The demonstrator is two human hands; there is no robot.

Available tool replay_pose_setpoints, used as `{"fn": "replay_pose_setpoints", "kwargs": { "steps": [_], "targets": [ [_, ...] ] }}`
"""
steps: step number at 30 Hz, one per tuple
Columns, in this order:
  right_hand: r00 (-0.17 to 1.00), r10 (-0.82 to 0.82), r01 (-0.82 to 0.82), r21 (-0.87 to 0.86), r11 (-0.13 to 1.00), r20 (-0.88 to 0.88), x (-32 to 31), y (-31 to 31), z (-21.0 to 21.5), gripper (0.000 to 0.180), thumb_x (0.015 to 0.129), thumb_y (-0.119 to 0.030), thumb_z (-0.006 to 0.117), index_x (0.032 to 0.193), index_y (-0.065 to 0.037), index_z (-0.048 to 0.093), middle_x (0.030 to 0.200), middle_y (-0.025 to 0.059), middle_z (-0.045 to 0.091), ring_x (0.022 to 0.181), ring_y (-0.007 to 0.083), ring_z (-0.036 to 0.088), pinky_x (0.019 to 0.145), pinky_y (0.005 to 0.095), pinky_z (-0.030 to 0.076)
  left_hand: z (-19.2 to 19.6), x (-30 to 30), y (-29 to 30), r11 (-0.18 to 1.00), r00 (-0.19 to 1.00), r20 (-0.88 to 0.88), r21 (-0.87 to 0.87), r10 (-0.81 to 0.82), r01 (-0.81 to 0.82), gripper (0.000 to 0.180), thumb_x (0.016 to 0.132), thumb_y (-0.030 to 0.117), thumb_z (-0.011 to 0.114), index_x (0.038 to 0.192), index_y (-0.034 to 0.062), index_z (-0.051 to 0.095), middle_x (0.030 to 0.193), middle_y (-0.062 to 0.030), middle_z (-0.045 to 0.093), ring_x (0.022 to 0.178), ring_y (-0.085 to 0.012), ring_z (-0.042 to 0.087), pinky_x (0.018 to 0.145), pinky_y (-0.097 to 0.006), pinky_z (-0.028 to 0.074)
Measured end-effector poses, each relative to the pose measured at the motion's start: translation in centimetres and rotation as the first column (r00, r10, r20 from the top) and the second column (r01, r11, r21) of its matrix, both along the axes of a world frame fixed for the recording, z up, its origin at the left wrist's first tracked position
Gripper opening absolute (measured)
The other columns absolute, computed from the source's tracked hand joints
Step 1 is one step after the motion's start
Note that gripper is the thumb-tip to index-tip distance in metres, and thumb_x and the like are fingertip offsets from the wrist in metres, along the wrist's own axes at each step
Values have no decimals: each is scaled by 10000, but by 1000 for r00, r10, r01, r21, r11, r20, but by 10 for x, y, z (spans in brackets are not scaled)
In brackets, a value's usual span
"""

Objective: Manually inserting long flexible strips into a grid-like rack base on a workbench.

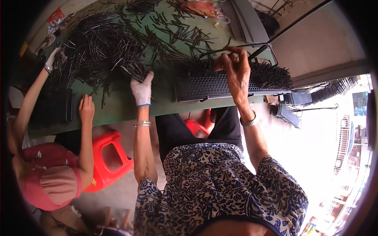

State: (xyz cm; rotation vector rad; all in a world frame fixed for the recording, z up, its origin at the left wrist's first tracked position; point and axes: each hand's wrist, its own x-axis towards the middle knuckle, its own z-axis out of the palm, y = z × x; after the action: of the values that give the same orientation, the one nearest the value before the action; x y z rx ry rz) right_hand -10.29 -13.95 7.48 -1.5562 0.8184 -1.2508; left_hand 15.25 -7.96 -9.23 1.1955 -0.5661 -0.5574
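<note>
My left hand (pixel 142 89), in a white glove, is closed round a bundle of thin black sticks (pixel 135 71) at the near edge of a large heap of the same sticks (pixel 100 43). Bare, my right hand (pixel 237 72) reaches over a long black rack (pixel 204 85) with a honeycomb-patterned side. Many short black pieces (pixel 271 74) stand packed upright in this rack. The fingers of my right hand are bent together just above them. Whatever is between those fingertips is too small to tell.
The green table (pixel 165 98) carries loose sticks. At my left, a co-worker in a pink hat (pixel 51 177) has a gloved hand (pixel 54 59) by the heap and a bare hand (pixel 87 108) at the edge. A red stool (pixel 112 161) stands between us. Black racks (pixel 289 114) lie right.
</note>
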Motion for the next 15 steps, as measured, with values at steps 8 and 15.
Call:
{"fn": "replay_pose_setpoints", "kwargs": {
  "steps": [8, 15],
  "targets": [
    [995, -35, 42, 62, 997, -98, -6, 13, -36, 123, 982, -90, 535, 995, 18, 594, 782, 57, 669, 699, 91, 621, 667, 231, 498, 36, 14, -18, 994, 746, -662, -107, -71, -1, 118, 867, 157, 626, 820, 53, 598, 734, -38, 596, 665, -177, 594, 643, -312, 533],
    [989, 24, -26, -11, 1000, -149, 24, 16, -50, 98, 972, -84, 554, 971, 1, 603, 779, 34, 670, 716, 77, 638, 629, 228, 495, 36, 10, -22, 947, 569, -759, -291, -316, 137, 195, 905, 226, 568, 785, 72, 563, 714, -27, 565, 687, -197, 577, 724, -418, 520]
  ]
}}
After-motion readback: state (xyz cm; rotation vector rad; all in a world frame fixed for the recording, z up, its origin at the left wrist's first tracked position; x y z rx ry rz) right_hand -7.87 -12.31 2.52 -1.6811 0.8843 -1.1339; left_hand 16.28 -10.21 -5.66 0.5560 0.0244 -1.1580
